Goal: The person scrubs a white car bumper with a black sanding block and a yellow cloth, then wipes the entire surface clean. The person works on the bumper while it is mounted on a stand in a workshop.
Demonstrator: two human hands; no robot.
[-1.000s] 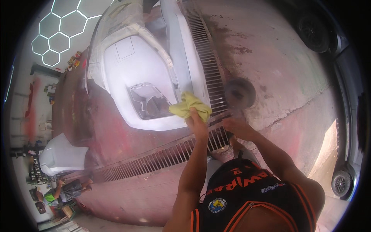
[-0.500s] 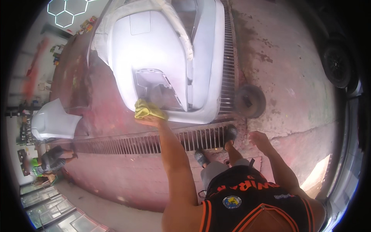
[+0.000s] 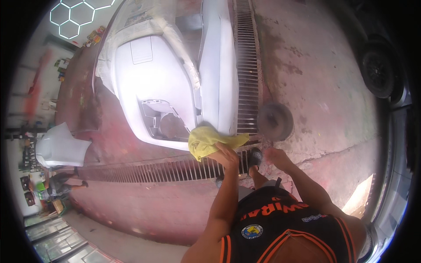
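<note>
My left hand (image 3: 224, 157) lies over a yellow cloth (image 3: 204, 142), gripping it against the near right corner of a large white vehicle panel (image 3: 151, 72). One end of the cloth trails off to the right. Left of the cloth, the panel has a lamp-shaped opening (image 3: 169, 125) with clip edges along its rim. Beside it runs a long white side section (image 3: 219, 74). My right hand (image 3: 275, 157) hangs low at the right, away from the panel and touching nothing I can see; its fingers are smeared.
A metal floor grate (image 3: 158, 172) runs before my feet, another beside the panel. A round dark object (image 3: 275, 122) stands on the floor at right. Another white panel (image 3: 61, 144) is at far left, near a person (image 3: 59, 184). A vehicle wheel (image 3: 378, 70) is at far right.
My left hand and the cloth have moved right along the panel's near edge, past the lamp opening. The cloth is more spread out. The view has shifted slightly.
</note>
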